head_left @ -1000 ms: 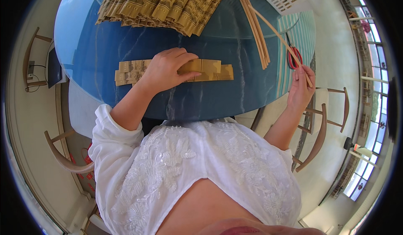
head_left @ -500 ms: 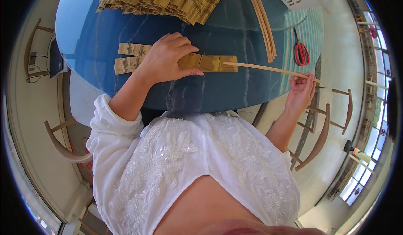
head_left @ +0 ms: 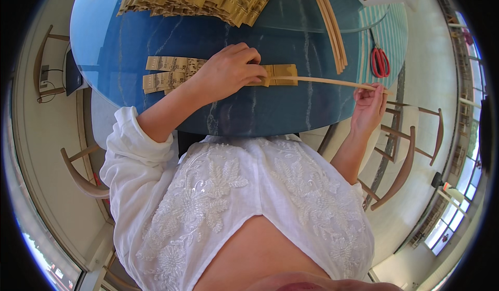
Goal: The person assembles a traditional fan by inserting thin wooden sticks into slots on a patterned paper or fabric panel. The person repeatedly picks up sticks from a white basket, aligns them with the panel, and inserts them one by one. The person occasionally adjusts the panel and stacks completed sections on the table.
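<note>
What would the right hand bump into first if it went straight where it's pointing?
Probably the red-handled scissors, just ahead of the right hand, though its height is hard to tell.

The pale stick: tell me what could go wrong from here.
The pale stick might swing off line, since the right grip holds it near one end. Its other end overlaps the gold strips in view, so a slip could knock them askew on the glossy blue table.

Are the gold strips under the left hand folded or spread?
Spread out where they show: long, gold, papery strips reach past both sides of the left hand, along the blue, marbled table. The covered middle: cannot tell.
</note>
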{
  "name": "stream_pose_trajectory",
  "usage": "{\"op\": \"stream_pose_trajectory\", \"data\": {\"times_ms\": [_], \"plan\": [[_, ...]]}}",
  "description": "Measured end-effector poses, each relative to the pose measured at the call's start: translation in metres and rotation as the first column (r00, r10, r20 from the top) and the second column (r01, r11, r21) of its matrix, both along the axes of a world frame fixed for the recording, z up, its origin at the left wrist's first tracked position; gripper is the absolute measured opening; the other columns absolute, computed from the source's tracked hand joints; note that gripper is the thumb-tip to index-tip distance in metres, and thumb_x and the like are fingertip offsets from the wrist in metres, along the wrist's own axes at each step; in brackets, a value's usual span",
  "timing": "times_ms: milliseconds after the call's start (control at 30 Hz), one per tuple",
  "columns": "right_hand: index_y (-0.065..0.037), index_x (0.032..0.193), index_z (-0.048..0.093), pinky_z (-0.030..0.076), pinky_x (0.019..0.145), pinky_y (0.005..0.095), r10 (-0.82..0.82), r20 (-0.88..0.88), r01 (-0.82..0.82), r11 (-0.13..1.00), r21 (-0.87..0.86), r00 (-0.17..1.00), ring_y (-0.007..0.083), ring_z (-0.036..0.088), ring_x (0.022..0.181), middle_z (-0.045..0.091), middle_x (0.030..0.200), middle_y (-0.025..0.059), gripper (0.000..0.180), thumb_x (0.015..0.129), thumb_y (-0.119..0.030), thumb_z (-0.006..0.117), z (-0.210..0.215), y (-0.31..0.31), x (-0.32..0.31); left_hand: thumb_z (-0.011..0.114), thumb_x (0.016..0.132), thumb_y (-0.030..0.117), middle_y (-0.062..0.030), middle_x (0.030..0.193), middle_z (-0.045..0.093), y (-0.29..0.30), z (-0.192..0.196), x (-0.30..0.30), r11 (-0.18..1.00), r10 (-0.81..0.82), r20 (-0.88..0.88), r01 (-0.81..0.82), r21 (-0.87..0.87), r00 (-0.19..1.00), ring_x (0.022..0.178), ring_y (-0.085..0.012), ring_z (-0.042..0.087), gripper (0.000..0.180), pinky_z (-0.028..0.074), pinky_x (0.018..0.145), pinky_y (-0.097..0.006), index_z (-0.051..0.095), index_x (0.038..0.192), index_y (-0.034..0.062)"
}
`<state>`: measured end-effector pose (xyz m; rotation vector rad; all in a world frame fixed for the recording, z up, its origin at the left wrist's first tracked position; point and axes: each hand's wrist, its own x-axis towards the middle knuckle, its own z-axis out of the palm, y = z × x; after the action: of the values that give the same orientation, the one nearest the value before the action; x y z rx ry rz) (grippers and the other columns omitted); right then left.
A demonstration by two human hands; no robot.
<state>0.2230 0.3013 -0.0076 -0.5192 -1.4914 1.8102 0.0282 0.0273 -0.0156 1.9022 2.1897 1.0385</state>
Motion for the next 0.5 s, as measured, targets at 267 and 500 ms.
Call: {"op": "stream_pose_trajectory", "data": {"times_ms": [267, 500], "plan": [[-0.004, 0.095, 0.047, 0.043, 0.058, 0.028, 0.024, 0.01, -0.024, 0.999, 0.028, 1.0, 0.0172, 0.052, 0.06, 0.06, 0.077, 0.0152, 0.021, 0.1, -0.023, 0.039, -0.0044, 0.0005, -0.0018, 0.065, 0.079, 0.013, -0.0045, 0.09, 0.053, 0.0038, -0.0032, 0.0034, 0.998, 0.042, 0.136, -0.034, -0.061, 0.99, 0.088, -0.0229, 0.051, 0.01, 0.043, 0.081, -0.035, 0.063, 0.086, 0.0073], [-0.004, 0.095, 0.046, 0.043, 0.058, 0.0282, 0.069, -0.001, -0.069, 0.997, 0.028, 0.998, 0.0185, 0.052, 0.061, 0.059, 0.077, 0.0165, 0.019, 0.099, -0.021, 0.039, -0.0035, -0.001, -0.0022, 0.063, 0.082, 0.01, -0.0064, 0.09, 0.051, 0.0038, -0.0052, 0.006, 0.994, 0.069, 0.211, -0.05, -0.097, 0.975, 0.091, -0.0242, 0.05, 0.008, 0.04, 0.084, -0.036, 0.06, 0.087, 0.0046]]}}
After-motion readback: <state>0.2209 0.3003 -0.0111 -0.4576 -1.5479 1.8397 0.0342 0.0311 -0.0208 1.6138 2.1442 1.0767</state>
